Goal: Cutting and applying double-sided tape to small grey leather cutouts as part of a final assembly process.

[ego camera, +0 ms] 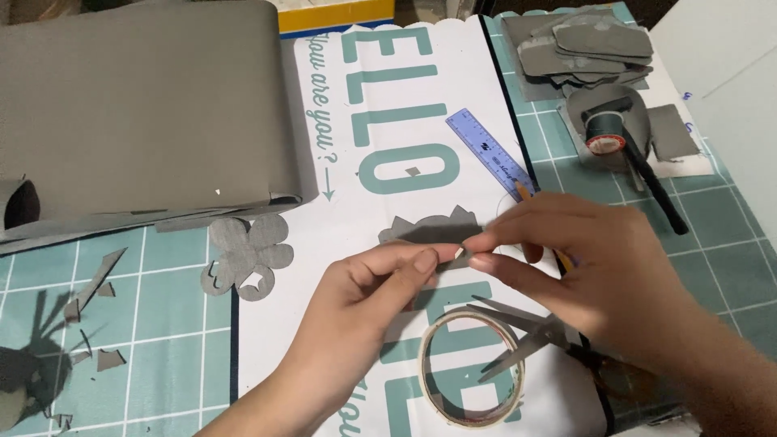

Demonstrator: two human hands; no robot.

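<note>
My left hand (372,287) and my right hand (566,259) meet at the middle of the frame. Their fingertips pinch a small pale piece (460,252), tape or paper, I cannot tell which. Just behind the fingers lies a grey cut-out shape (433,228) with a jagged top edge, on a white printed sheet (340,154). Below the hands a roll of tape (472,366) lies flat, with open scissors (526,332) resting across it. A pencil (524,192) shows partly behind my right hand.
A large roll of grey sheet (146,105) lies at upper left on a teal cutting mat (162,324). A grey flower cut-out (247,255) and scraps (97,283) lie nearby. A blue ruler (490,150), stacked grey pieces (583,44), a thread spool (605,133) and a black pen (655,190) sit at upper right.
</note>
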